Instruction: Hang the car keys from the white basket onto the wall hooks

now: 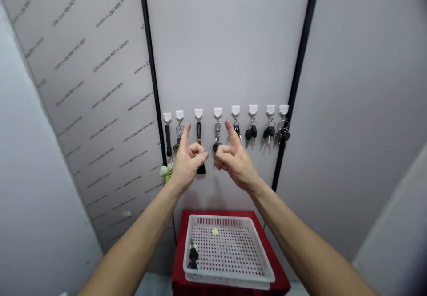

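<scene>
Both hands are raised in front of a row of keys on white wall hooks. My left hand [188, 162] has its index finger pointing up and its thumb stretched inward, with the other fingers curled; nothing shows in it. It partly covers a black key strap [199, 131] and a key ring with a yellow-and-black tag [176, 147]. Mirroring it, my right hand [235, 156] points its index finger up, thumb inward and other fingers bent, holding nothing visible. Behind it hang a key on a silver clip [217, 129] and another key bunch [237, 129], both partly hidden.
Farther right, several black-headed key bunches [251, 131] hang from hooks. At far left hangs a black strap [167, 140] with a green bow charm [166, 170]. Below, a white perforated basket [230, 221] stands on a red-covered surface [179, 260], containing black keys [193, 255] and a yellow note [215, 232].
</scene>
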Demonstrator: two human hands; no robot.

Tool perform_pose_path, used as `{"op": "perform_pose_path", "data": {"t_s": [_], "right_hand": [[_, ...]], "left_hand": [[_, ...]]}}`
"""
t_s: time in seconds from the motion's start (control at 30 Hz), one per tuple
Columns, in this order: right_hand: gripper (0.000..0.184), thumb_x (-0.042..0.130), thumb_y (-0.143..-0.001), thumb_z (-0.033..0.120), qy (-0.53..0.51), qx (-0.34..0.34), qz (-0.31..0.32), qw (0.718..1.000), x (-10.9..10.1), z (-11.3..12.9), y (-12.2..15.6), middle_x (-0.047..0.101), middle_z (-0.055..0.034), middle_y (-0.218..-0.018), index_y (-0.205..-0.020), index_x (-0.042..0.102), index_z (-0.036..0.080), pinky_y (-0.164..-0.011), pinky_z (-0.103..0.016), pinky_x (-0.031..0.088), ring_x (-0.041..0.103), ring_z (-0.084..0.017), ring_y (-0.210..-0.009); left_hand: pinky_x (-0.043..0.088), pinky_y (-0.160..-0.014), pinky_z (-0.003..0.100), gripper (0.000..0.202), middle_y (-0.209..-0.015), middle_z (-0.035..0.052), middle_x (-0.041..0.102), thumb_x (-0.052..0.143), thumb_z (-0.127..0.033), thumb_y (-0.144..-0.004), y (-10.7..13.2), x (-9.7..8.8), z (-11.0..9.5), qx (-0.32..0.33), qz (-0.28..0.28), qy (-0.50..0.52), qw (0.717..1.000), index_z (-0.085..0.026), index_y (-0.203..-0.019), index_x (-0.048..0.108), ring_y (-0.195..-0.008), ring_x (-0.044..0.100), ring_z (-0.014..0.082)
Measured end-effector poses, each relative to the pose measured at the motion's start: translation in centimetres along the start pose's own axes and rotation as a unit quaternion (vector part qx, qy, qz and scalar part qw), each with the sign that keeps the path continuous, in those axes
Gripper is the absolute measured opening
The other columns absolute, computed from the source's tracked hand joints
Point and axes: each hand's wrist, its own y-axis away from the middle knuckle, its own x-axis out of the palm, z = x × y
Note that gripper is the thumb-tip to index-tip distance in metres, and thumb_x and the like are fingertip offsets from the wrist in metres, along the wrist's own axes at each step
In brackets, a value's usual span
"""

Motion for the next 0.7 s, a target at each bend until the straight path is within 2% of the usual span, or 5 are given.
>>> {"op": "perform_pose_path", "data": {"t_s": [0.2,0.3,0.4,0.6,0.7], "right_hand": [[0.060,0.043,-0.063,0.018,0.086,0.044,-0.023,0.995,0.2,-2.7,-0.3,0.040,0.0076,-0.049,-0.117,0.018,0.024,-0.044,-0.020,0.035,0.035,-0.005,-0.040],[0.047,0.046,-0.060,0.022,0.217,0.090,-0.081,0.969,0.0,-5.1,-1.3,0.051,0.0000,-0.065,-0.106,0.038,0.013,-0.054,-0.022,0.038,0.044,-0.007,-0.053],[0.042,0.046,-0.060,0.026,0.315,0.092,-0.120,0.937,0.4,-6.7,-3.0,0.053,-0.0080,-0.084,-0.099,0.046,0.009,-0.065,-0.024,0.037,0.048,-0.010,-0.068],[0.028,0.041,-0.064,0.033,0.435,0.097,-0.114,0.888,2.4,-7.7,-6.2,0.058,-0.0053,-0.070,-0.080,0.055,0.016,-0.058,-0.023,0.035,0.050,-0.013,-0.065],[0.027,0.036,-0.066,0.034,0.466,0.111,-0.110,0.871,2.7,-7.6,-6.9,0.057,-0.0045,-0.060,-0.065,0.056,0.015,-0.051,-0.022,0.033,0.049,-0.013,-0.057]], "left_hand": [[0.037,-0.054,0.019,0.065,-0.057,-0.0050,0.046,0.048,-0.020,-0.059,-0.7,-1.4,2.3,0.017,-0.041,-0.049,0.998,-0.022,-0.116,0.017,-0.049,0.042,0.0045],[0.038,-0.063,0.020,0.052,-0.075,0.0004,0.049,0.048,-0.023,-0.059,-1.8,-3.6,5.1,0.015,-0.182,-0.140,0.973,-0.019,-0.108,0.029,-0.065,0.047,0.0074],[0.035,-0.073,0.025,0.048,-0.096,0.0069,0.045,0.051,-0.027,-0.056,-3.3,-5.4,7.3,-0.012,-0.301,-0.259,0.918,-0.018,-0.101,0.035,-0.087,0.043,0.0139],[0.037,-0.063,0.029,0.054,-0.083,0.0085,0.053,0.058,-0.038,-0.045,-5.9,-5.2,8.3,-0.116,-0.224,-0.300,0.920,-0.016,-0.090,0.040,-0.076,0.050,0.0182],[0.038,-0.056,0.025,0.036,-0.071,0.0043,0.055,0.056,-0.033,-0.047,-6.6,-4.9,7.7,-0.114,-0.212,-0.228,0.943,-0.015,-0.076,0.046,-0.064,0.051,0.0140]]}}
